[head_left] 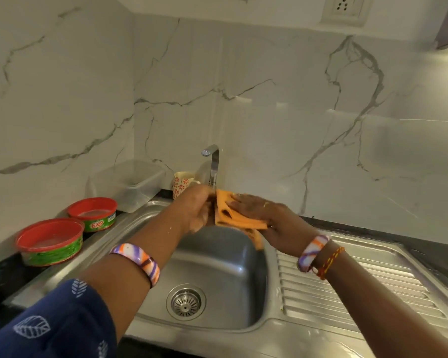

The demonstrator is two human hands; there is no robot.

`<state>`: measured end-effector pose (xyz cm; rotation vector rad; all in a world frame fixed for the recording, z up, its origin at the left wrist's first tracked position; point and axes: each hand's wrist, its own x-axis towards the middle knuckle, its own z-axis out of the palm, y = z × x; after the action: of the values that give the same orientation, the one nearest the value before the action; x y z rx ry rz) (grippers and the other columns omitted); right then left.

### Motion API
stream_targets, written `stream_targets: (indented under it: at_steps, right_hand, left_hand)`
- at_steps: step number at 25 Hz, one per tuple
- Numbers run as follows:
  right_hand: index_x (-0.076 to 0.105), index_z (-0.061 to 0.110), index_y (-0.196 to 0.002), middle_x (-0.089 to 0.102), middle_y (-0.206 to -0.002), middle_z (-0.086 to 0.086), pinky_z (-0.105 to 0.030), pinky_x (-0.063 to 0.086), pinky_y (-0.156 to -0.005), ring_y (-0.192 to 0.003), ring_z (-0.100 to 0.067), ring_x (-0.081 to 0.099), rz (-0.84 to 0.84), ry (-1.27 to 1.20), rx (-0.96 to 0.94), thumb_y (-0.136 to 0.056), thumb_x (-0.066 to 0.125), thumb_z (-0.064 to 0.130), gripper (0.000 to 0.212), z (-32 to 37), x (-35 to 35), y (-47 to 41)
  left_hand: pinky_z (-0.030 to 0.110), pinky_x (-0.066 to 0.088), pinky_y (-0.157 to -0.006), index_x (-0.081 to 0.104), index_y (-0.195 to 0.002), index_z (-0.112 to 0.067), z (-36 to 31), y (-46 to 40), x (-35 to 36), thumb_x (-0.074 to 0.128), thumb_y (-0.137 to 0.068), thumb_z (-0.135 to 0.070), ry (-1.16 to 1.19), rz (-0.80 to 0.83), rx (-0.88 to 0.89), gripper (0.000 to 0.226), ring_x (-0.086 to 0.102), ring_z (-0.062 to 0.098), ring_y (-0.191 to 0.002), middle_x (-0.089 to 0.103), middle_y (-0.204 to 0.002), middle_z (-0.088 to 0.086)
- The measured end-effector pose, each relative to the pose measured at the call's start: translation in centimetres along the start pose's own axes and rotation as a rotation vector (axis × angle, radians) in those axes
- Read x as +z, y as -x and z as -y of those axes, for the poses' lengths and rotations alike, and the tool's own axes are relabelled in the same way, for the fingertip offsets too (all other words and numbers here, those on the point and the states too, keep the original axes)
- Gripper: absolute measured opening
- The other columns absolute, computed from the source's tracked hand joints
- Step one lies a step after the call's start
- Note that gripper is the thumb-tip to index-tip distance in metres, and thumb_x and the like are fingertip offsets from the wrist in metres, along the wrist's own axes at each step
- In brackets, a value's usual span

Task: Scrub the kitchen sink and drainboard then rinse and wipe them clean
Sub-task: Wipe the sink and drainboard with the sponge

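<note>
A folded orange cloth (233, 215) is held over the back of the steel sink bowl (217, 267), just below the chrome tap (212, 164). My left hand (195, 210) grips its left edge with curled fingers. My right hand (259, 215) holds its right side, fingers lying across the top and thumb underneath. One end of the cloth hangs down toward the bowl. The round drain strainer (186, 302) sits at the bowl's front. The ribbed drainboard (347, 285) stretches to the right of the bowl. Whether water runs from the tap cannot be told.
Two red-rimmed green dish-soap tubs (49, 241) (93, 214) stand on the dark counter left of the sink. Behind them is a clear plastic box (130, 184), and a flowered mug (183, 183) stands by the tap. Marble-patterned wall tiles rise behind.
</note>
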<state>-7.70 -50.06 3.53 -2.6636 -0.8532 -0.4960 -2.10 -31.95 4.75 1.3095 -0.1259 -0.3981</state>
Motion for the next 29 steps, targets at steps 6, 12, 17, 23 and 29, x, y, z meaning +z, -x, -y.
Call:
stream_targets:
  at_steps: [6, 12, 17, 23, 29]
  right_hand:
    - [0.037, 0.041, -0.134, 0.044, -0.14, 0.015, -0.025, 0.044, -0.101, -0.129, -0.012, 0.045, 0.049, -0.308, 0.155, -0.068, 0.071, 0.056, 0.075, 0.9, 1.6, 1.2]
    - [0.058, 0.029, -0.116, 0.064, -0.122, -0.001, -0.035, 0.045, -0.093, -0.111, -0.015, 0.059, -0.624, -1.544, 0.559, -0.042, 0.072, 0.076, 0.09, 3.6, 8.5, -0.3]
    - [0.057, 0.015, -0.112, 0.066, -0.103, -0.006, -0.033, 0.051, -0.089, -0.094, -0.018, 0.063, -0.687, -1.786, 0.869, -0.061, 0.078, 0.052, 0.066, 2.8, 12.5, -7.2]
    - [0.051, 0.007, -0.131, 0.057, -0.124, -0.013, -0.025, 0.045, -0.091, -0.115, -0.027, 0.053, -0.625, -0.644, 1.178, -0.092, 0.047, 0.0, 0.04, -7.9, 12.9, -7.9]
    - [0.014, 0.015, -0.15, 0.006, -0.158, -0.013, -0.053, 0.002, -0.117, -0.146, -0.033, 0.0, -0.095, 0.275, 1.278, -0.092, 0.049, 0.021, 0.069, -18.0, 17.5, -6.6]
  left_hand:
    - [0.038, 0.052, -0.071, 0.059, -0.1, -0.005, 1.5, -0.2, -0.6, 0.05, -0.095, -0.018, -0.124, 0.032, -0.073, 0.017, 0.061, 0.026, -0.081, 0.064, -0.091, 0.015]
    - [0.029, 0.043, -0.056, 0.056, -0.113, -0.009, 3.1, -2.8, -1.8, 0.042, -0.1, -0.017, -0.06, -0.157, -0.022, 0.021, 0.053, 0.017, -0.07, 0.059, -0.089, 0.01]
    - [0.034, 0.047, -0.07, 0.052, -0.098, -0.004, 9.1, -6.1, -3.4, 0.042, -0.096, -0.019, -0.664, -0.342, 0.216, 0.018, 0.059, 0.025, -0.087, 0.059, -0.092, 0.009]
    - [0.032, 0.042, -0.071, 0.059, -0.089, -0.008, 7.8, -11.4, -10.0, 0.045, -0.096, -0.038, -0.997, -0.245, 0.118, 0.034, 0.057, 0.024, -0.085, 0.059, -0.086, 0.009]
    - [0.047, 0.045, -0.092, 0.063, -0.1, 0.0, 9.2, -15.0, -23.2, 0.07, -0.077, -0.019, -1.838, -0.297, 0.212, 0.03, 0.055, 0.038, -0.103, 0.062, -0.106, 0.02]
